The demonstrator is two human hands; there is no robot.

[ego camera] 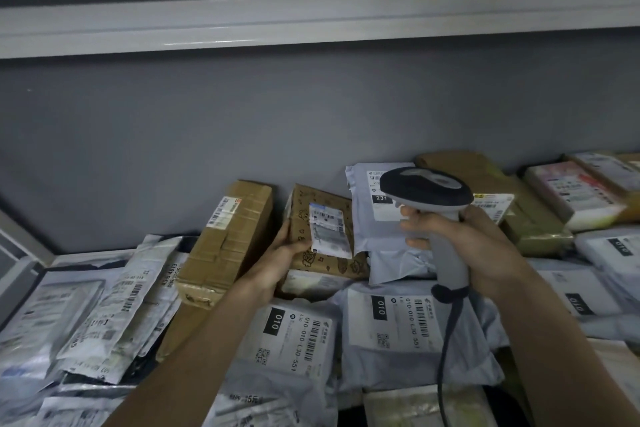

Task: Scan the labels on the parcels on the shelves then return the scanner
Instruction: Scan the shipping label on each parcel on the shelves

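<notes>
Grey wall (173, 135) backs a white shelf (69, 258) heaped with parcels (398, 326).

Single head view, worn high, looking forward and down onto the shelf (86, 255) of parcels, close in. Grey wall (242, 121) behind the shelf fills the upper frame; forearms enter from the bottom edge.

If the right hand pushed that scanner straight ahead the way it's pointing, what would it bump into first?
Most likely the grey mailer bag labelled 231, which lies just beyond the scanner held in the right hand. Depth is hard to judge; the wall lies behind.
</notes>
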